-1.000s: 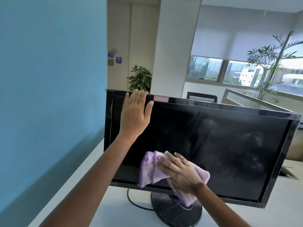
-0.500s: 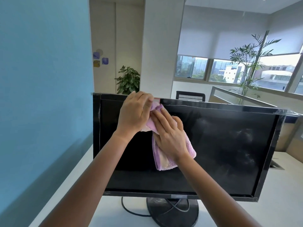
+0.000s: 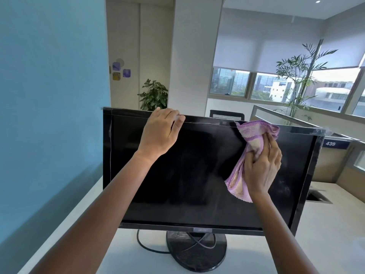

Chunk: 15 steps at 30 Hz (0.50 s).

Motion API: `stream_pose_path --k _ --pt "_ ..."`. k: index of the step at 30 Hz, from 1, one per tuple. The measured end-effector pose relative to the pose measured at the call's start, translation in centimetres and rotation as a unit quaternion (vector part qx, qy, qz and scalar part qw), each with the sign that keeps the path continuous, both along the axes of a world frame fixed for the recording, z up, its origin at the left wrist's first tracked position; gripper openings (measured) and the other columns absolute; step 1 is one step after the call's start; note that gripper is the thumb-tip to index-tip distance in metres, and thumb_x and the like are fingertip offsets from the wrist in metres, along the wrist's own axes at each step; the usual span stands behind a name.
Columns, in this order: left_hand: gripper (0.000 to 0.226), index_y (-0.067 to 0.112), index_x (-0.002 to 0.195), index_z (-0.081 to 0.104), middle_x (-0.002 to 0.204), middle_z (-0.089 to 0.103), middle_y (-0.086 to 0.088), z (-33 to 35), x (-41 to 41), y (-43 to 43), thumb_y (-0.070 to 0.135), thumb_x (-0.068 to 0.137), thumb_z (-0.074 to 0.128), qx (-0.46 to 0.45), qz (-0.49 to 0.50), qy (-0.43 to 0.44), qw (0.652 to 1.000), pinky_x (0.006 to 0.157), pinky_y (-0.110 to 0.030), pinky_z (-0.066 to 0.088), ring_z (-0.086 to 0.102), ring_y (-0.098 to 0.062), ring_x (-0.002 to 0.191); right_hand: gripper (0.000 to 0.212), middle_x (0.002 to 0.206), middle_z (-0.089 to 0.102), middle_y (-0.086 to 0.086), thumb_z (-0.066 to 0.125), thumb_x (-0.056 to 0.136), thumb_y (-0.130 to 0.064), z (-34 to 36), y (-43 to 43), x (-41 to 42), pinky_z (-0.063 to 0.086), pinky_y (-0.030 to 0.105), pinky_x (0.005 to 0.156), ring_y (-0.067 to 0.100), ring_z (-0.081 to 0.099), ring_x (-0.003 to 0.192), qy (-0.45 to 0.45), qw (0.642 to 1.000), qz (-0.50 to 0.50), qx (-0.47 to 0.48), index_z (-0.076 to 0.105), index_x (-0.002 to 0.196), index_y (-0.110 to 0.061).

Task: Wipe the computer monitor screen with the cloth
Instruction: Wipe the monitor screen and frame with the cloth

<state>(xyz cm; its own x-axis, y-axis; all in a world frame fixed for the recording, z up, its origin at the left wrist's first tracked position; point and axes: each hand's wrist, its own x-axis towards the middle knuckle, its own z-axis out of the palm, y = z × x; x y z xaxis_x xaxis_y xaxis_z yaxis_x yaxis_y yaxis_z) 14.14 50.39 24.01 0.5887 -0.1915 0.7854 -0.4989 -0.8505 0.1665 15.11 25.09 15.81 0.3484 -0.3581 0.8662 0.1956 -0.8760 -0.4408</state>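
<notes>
A black monitor (image 3: pixel 189 175) with a dark, switched-off screen stands on a round base on the white desk (image 3: pixel 65 230). My left hand (image 3: pixel 160 133) grips the monitor's top edge left of centre, fingers curled over the bezel. My right hand (image 3: pixel 262 165) presses a purple and cream cloth (image 3: pixel 254 135) flat against the upper right part of the screen. The cloth's top reaches the upper bezel and its lower end hangs below my palm. Faint smudges show on the right side of the screen.
A blue partition wall (image 3: pixel 49 95) stands close on the left. A black cable (image 3: pixel 146 246) loops on the desk by the monitor base (image 3: pixel 195 252). Behind are a chair back (image 3: pixel 227 115), cubicle dividers, potted plants and windows. A cable cut-out (image 3: pixel 318 196) lies in the desk at right.
My right hand carried the cloth from the lower left of the screen up to the top centre, then across to the upper right. My left hand stayed on the top edge.
</notes>
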Motion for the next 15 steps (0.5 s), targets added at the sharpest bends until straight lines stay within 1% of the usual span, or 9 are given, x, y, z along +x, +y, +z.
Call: stream_pose_path --k 2,4,6,7,9,11,12,13,15 --pt "0.092 0.005 0.124 0.052 0.125 0.059 -0.009 0.1 0.0 -0.8 0.06 0.079 -0.007 0.008 -0.003 0.005 1.0 0.114 -0.035 0.02 0.049 -0.022 0.121 0.06 0.145 0.038 0.009 0.034 0.084 -0.029 0.2 1.1 0.0 0.031 0.047 0.105 0.031 0.035 0.133 -0.003 0.999 -0.004 0.049 0.035 0.141 -0.008" --pt "0.095 0.006 0.126 0.05 0.127 0.057 -0.009 0.1 0.0 -1.5 0.062 0.078 -0.009 0.018 -0.004 0.007 1.0 0.115 -0.036 0.02 0.047 -0.022 0.123 0.064 0.151 0.03 0.009 0.032 0.087 -0.038 0.5 3.1 0.0 0.024 0.047 0.11 0.03 0.024 0.14 0.009 0.998 -0.007 0.063 0.028 0.144 -0.01" --pt "0.096 0.007 0.127 0.049 0.128 0.056 -0.008 -0.1 0.0 -2.2 0.063 0.078 -0.011 0.022 -0.004 0.008 1.0 0.115 -0.037 0.019 0.046 -0.021 0.124 0.067 0.155 0.02 0.009 0.027 0.089 -0.049 0.4 5.6 -0.1 0.018 0.049 0.113 0.03 0.014 0.143 0.042 0.999 0.008 0.033 0.018 0.147 -0.017" --pt "0.097 0.007 0.127 0.048 0.128 0.055 -0.008 -0.1 0.0 -2.4 0.063 0.077 -0.012 0.022 -0.004 0.008 1.0 0.115 -0.037 0.018 0.045 -0.022 0.124 0.065 0.155 0.019 0.008 0.026 0.089 -0.051 0.2 6.8 -0.1 0.019 0.05 0.112 0.031 0.014 0.143 0.052 0.998 0.021 0.005 0.015 0.146 -0.022" --pt "0.098 0.006 0.127 0.049 0.127 0.055 -0.008 -0.3 0.0 -2.9 0.064 0.077 -0.012 0.021 -0.002 0.006 1.0 0.113 -0.038 0.018 0.045 -0.023 0.123 0.058 0.151 0.03 0.009 0.028 0.089 -0.049 -0.1 9.2 -0.3 0.031 0.05 0.105 0.035 0.025 0.139 0.06 0.995 0.046 -0.071 0.027 0.143 -0.025" --pt "0.097 0.005 0.125 0.049 0.126 0.056 -0.01 -0.3 0.0 -3.1 0.063 0.078 -0.011 0.017 0.003 0.001 1.0 0.113 -0.038 0.019 0.046 -0.024 0.122 0.049 0.142 0.047 0.006 0.035 0.089 -0.043 -0.8 11.3 -0.4 0.045 0.046 0.091 0.035 0.044 0.129 0.052 0.98 0.052 -0.185 0.05 0.132 -0.024" --pt "0.096 0.005 0.125 0.05 0.126 0.056 -0.01 -0.4 -0.1 -3.1 0.063 0.079 -0.01 0.015 0.005 -0.001 1.0 0.113 -0.038 0.02 0.046 -0.024 0.122 0.043 0.137 0.053 0.003 0.038 0.089 -0.041 -1.2 12.0 -0.4 0.048 0.043 0.085 0.033 0.049 0.125 0.045 0.969 0.053 -0.237 0.058 0.124 -0.026" --pt "0.095 0.005 0.125 0.05 0.126 0.057 -0.011 -0.5 -0.1 -3.1 0.063 0.08 -0.009 0.014 0.006 -0.003 1.0 0.113 -0.038 0.021 0.047 -0.025 0.122 0.037 0.134 0.056 -0.001 0.041 0.09 -0.039 -1.6 12.2 -0.3 0.049 0.041 0.082 0.031 0.05 0.123 0.037 0.96 0.054 -0.274 0.062 0.118 -0.028" --pt "0.095 0.005 0.124 0.051 0.125 0.057 -0.011 -0.6 -0.1 -3.0 0.063 0.081 -0.01 0.015 0.005 -0.007 1.0 0.113 -0.039 0.022 0.048 -0.025 0.121 0.032 0.133 0.056 -0.006 0.045 0.091 -0.037 -1.9 11.6 -0.1 0.048 0.038 0.08 0.026 0.046 0.124 0.022 0.949 0.052 -0.312 0.064 0.116 -0.03"
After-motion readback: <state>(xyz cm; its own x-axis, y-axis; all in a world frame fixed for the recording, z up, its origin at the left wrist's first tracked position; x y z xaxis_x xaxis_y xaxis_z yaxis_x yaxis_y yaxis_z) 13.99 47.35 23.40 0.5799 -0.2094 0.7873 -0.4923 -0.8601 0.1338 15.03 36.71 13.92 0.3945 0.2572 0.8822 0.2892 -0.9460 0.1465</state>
